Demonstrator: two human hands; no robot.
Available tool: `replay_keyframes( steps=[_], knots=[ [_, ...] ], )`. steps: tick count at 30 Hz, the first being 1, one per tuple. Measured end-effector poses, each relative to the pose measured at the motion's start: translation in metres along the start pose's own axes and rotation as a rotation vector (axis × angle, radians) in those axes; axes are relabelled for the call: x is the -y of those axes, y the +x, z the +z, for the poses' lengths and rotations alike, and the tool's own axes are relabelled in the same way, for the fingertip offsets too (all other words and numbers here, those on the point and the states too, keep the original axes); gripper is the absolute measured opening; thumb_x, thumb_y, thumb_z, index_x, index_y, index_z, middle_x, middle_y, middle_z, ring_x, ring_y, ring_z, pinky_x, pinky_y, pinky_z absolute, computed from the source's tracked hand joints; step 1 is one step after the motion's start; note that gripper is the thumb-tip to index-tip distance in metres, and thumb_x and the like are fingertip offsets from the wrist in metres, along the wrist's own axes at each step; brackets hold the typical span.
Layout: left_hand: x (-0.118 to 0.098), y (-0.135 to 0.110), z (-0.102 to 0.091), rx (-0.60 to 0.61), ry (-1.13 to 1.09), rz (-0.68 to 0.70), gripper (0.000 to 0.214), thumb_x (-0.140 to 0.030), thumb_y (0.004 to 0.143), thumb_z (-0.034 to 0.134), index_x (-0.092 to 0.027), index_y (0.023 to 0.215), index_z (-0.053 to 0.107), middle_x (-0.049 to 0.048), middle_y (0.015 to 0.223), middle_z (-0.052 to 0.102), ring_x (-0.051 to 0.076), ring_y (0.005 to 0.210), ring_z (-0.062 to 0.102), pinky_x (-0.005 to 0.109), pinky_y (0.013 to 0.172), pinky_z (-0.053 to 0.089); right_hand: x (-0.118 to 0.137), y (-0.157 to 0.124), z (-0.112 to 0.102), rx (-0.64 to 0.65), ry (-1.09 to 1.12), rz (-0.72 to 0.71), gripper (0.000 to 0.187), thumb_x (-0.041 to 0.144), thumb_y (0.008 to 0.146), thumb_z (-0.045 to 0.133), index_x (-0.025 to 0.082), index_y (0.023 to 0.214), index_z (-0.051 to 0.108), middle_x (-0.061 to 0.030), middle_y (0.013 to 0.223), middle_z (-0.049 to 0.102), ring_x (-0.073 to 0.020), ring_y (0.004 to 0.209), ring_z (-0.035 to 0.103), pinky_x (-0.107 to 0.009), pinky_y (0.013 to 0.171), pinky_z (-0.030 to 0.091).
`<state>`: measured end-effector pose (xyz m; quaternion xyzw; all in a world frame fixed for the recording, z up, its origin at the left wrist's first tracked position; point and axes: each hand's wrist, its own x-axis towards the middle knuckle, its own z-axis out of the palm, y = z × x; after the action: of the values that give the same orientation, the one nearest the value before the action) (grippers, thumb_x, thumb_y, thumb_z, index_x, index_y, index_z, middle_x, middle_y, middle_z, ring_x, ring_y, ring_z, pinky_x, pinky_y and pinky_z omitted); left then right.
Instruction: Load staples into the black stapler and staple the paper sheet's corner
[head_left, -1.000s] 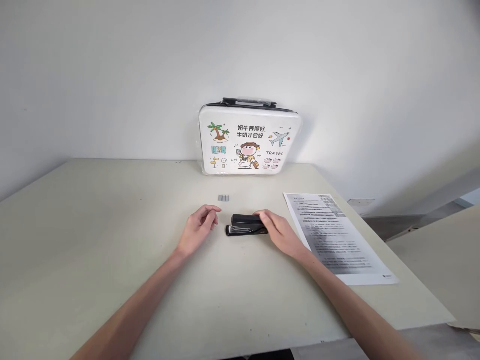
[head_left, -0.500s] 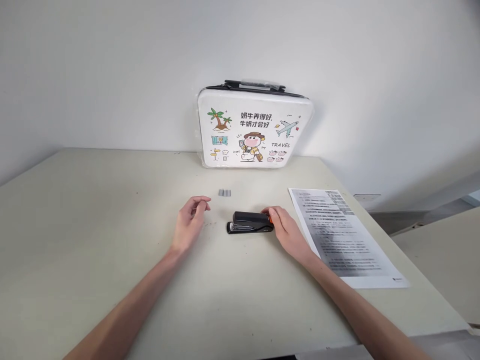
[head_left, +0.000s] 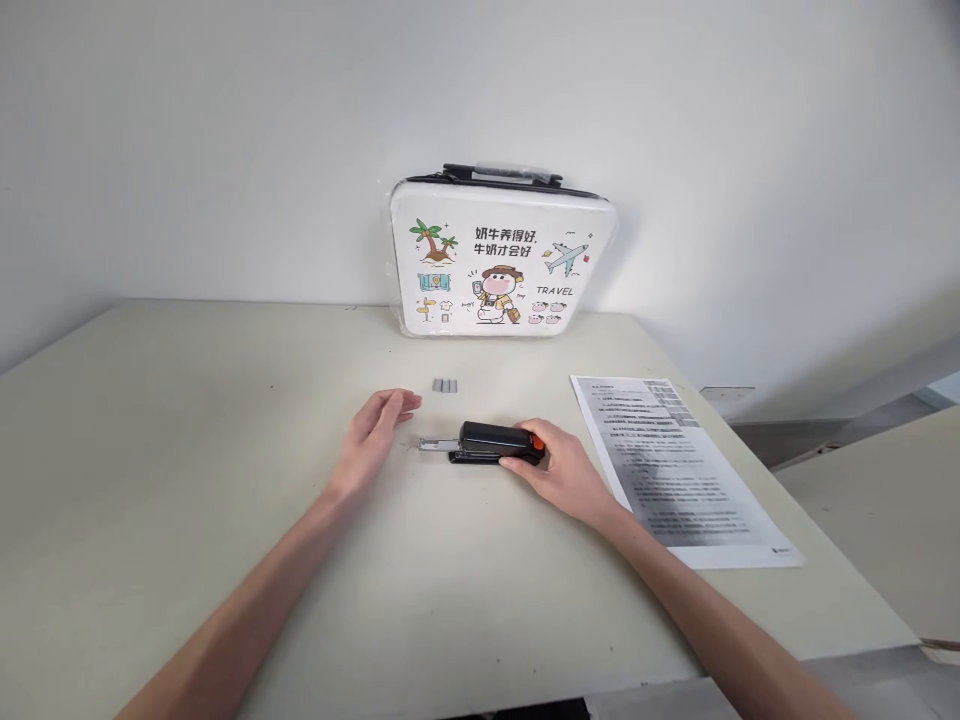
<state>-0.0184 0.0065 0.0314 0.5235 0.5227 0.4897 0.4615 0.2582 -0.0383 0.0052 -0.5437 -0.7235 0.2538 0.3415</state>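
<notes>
A black stapler (head_left: pixel 487 441) with an orange button at its rear lies on the pale table (head_left: pixel 187 480). Its metal staple tray (head_left: pixel 436 444) sticks out of the front end, toward the left. My right hand (head_left: pixel 559 468) grips the stapler's rear end, thumb along the near side. Left of the tray, my left hand (head_left: pixel 373 430) rests on the table with its fingers stretched out and nothing in it. A small grey strip of staples (head_left: pixel 445 385) lies just beyond the left hand.
A white cartoon-printed case (head_left: pixel 499 260) with a black handle leans against the wall at the table's back. A printed sheet of paper (head_left: pixel 675 465) lies to the right of my right hand, near the table's right edge.
The stapler's metal tray has slid out of its front end. My right hand has closed round the stapler's rear. My left hand's fingers have straightened.
</notes>
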Motion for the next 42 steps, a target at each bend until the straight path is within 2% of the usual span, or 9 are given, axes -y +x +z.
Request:
replay_keyframes(
  steps=[3, 6, 11, 15, 17, 23, 28, 37, 42],
  knots=[
    [0.0, -0.003, 0.003, 0.135, -0.21, -0.119, 0.048, -0.062, 0.099, 0.063, -0.017, 0.112, 0.07, 0.0161, 0.127, 0.076, 0.032, 0.13, 0.066, 0.05, 0.121, 0.043, 0.001, -0.003, 0.003, -0.046, 0.021, -0.053, 0.017, 0.037, 0.097, 0.069, 0.027, 0.108, 0.063, -0.0047, 0.106, 0.074, -0.0234, 0.091, 0.069, -0.039, 0.08, 0.057],
    [-0.003, -0.006, 0.004, 0.206, -0.424, -0.304, 0.047, -0.057, 0.105, 0.057, -0.013, 0.116, 0.069, 0.0191, 0.132, 0.074, 0.031, 0.131, 0.067, 0.047, 0.122, 0.042, 0.003, -0.006, 0.008, -0.172, 0.022, -0.233, 0.012, 0.025, 0.098, 0.065, 0.027, 0.11, 0.061, -0.007, 0.113, 0.072, -0.024, 0.101, 0.07, -0.038, 0.077, 0.059],
    [-0.008, -0.01, 0.007, 0.199, -0.662, -0.584, 0.045, -0.044, 0.112, 0.043, -0.006, 0.121, 0.067, 0.0231, 0.13, 0.073, 0.028, 0.117, 0.072, 0.041, 0.111, 0.052, 0.011, -0.009, 0.014, -0.351, -0.141, -0.578, 0.039, 0.0, 0.089, 0.056, 0.029, 0.116, 0.061, -0.0075, 0.114, 0.074, -0.0269, 0.111, 0.071, -0.046, 0.086, 0.059],
    [-0.007, -0.011, 0.011, 0.29, -0.765, -0.693, 0.048, -0.042, 0.112, 0.041, -0.004, 0.127, 0.066, 0.0227, 0.123, 0.073, 0.028, 0.111, 0.074, 0.04, 0.102, 0.057, 0.02, -0.01, 0.014, -0.44, -0.26, -0.724, 0.048, -0.01, 0.085, 0.051, 0.027, 0.111, 0.064, -0.0054, 0.111, 0.077, -0.025, 0.109, 0.073, -0.044, 0.085, 0.055],
    [-0.005, -0.011, 0.011, 0.332, -0.794, -0.709, 0.047, -0.041, 0.113, 0.04, -0.004, 0.127, 0.067, 0.0222, 0.121, 0.073, 0.029, 0.11, 0.074, 0.04, 0.1, 0.057, 0.022, -0.011, 0.014, -0.47, -0.281, -0.754, 0.044, -0.01, 0.087, 0.054, 0.027, 0.108, 0.066, -0.0046, 0.11, 0.078, -0.0233, 0.107, 0.073, -0.042, 0.084, 0.053],
    [0.001, -0.01, 0.01, 0.306, -0.795, -0.709, 0.046, -0.036, 0.113, 0.041, -0.002, 0.127, 0.067, 0.0224, 0.124, 0.072, 0.025, 0.101, 0.075, 0.034, 0.094, 0.058, 0.024, -0.014, 0.014, -0.482, -0.308, -0.761, 0.032, -0.001, 0.093, 0.064, 0.029, 0.103, 0.069, -0.0019, 0.111, 0.079, -0.0207, 0.106, 0.074, -0.039, 0.086, 0.051],
    [0.004, -0.008, 0.01, 0.344, -0.761, -0.685, 0.044, -0.037, 0.112, 0.045, -0.004, 0.124, 0.071, 0.0217, 0.129, 0.071, 0.025, 0.112, 0.073, 0.034, 0.1, 0.058, 0.025, -0.013, 0.011, -0.502, -0.324, -0.765, 0.031, -0.001, 0.094, 0.063, 0.028, 0.102, 0.069, -0.0022, 0.108, 0.079, -0.02, 0.103, 0.074, -0.038, 0.084, 0.05],
    [0.004, -0.014, 0.01, 0.477, -0.476, -0.445, 0.021, -0.023, 0.103, 0.068, -0.011, 0.115, 0.079, 0.0158, 0.128, 0.076, 0.024, 0.124, 0.07, 0.033, 0.113, 0.05, 0.024, -0.012, 0.009, -0.508, -0.312, -0.755, 0.041, -0.008, 0.09, 0.055, 0.028, 0.105, 0.068, -0.0017, 0.109, 0.078, -0.0201, 0.104, 0.073, -0.039, 0.084, 0.05],
    [0.003, -0.015, 0.009, 0.389, -0.399, -0.377, 0.022, -0.026, 0.103, 0.069, -0.014, 0.12, 0.077, 0.0142, 0.131, 0.075, 0.024, 0.124, 0.07, 0.035, 0.114, 0.049, 0.022, -0.011, 0.004, -0.514, -0.266, -0.694, 0.051, -0.012, 0.083, 0.048, 0.029, 0.108, 0.066, -0.0028, 0.11, 0.075, -0.0227, 0.106, 0.071, -0.042, 0.086, 0.053]
  ],
)
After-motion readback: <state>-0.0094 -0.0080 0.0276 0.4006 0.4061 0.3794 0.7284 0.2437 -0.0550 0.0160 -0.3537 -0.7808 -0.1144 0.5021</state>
